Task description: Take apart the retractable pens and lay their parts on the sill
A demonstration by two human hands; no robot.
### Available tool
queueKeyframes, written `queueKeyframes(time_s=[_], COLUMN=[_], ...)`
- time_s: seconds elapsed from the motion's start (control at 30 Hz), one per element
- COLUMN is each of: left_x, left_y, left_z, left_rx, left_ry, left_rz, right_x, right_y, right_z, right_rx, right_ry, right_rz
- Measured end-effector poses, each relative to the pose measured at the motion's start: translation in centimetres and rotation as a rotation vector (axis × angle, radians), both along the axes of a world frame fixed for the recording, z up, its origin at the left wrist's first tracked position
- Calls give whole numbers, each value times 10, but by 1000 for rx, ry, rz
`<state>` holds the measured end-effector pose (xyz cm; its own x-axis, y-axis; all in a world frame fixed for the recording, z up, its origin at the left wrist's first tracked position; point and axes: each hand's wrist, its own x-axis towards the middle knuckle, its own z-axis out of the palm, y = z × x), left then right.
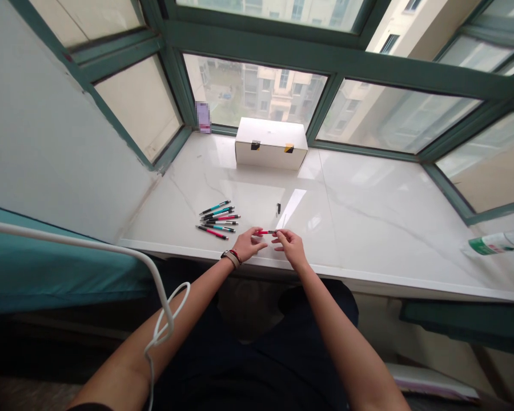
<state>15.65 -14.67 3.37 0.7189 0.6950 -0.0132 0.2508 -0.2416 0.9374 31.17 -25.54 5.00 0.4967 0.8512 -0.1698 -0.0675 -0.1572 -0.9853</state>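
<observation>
A red and black pen (265, 232) is held level between my two hands just above the white sill. My left hand (248, 244) pinches its red left end. On its dark right end, the fingers of my right hand (290, 245) are closed. A small black pen part (278, 208) lies on the sill beyond my hands. To the left of my left hand rests a loose group of several pens (220, 220), with red, teal and white barrels.
A white box (270, 144) with two black-and-yellow tabs stands against the window. At the right edge a clear bottle with a green label (492, 244) lies on its side. A white cable (156, 274) hangs over my left forearm. The sill's front edge (368, 275) runs before me.
</observation>
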Motion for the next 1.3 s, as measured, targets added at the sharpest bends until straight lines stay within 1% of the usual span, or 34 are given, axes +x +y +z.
queueKeyframes(time_s=[0.07,0.13,0.2,0.27,0.37,0.43,0.5,0.63,0.73,0.83,0.9,0.97,1.0,1.07,1.13,1.2,1.3], left_x=[-1,-1,1,2,4,4,5,6,7,5,1,-5,-9,-14,-18,-20,-22], left_y=[-1,-1,-1,-1,0,0,-1,-1,0,-2,-4,-8,-9,-13,-16,-17,-18], left_z=[-11,-18,-20,-19,-17,-17,-17,-18,-18,-11,-2,11,18,31,39,44,49], left_rx=[-72,-118,-134,-120,-28,55,100,106,92,-20,-100,-107,-85,-15,83,191,314], left_ry=[-42,-63,-57,-42,-31,-20,-6,14,21,-1,-43,-79,-79,-29,51,109,142], left_rz=[13,47,86,106,112,123,131,140,145,168,193,161,106,-44,-162,-195,-202], right_x=[8,15,19,20,18,17,17,21,23,21,16,7,2,-10,-20,-25,-22], right_y=[5,10,16,19,23,24,23,15,6,-2,-7,-11,-12,-14,-14,-12,-10], right_z=[8,14,17,18,21,22,23,20,16,15,16,17,18,19,21,24,31], right_rx=[-22,-63,-100,-103,-54,-25,-18,-43,-61,-65,-60,-57,-52,-40,-27,-26,-33], right_ry=[-175,-311,-407,-474,-491,-427,-312,33,255,364,387,379,365,322,269,187,-4], right_rz=[19,71,124,144,127,94,39,-82,-99,-96,-92,-72,-56,-17,28,80,190])
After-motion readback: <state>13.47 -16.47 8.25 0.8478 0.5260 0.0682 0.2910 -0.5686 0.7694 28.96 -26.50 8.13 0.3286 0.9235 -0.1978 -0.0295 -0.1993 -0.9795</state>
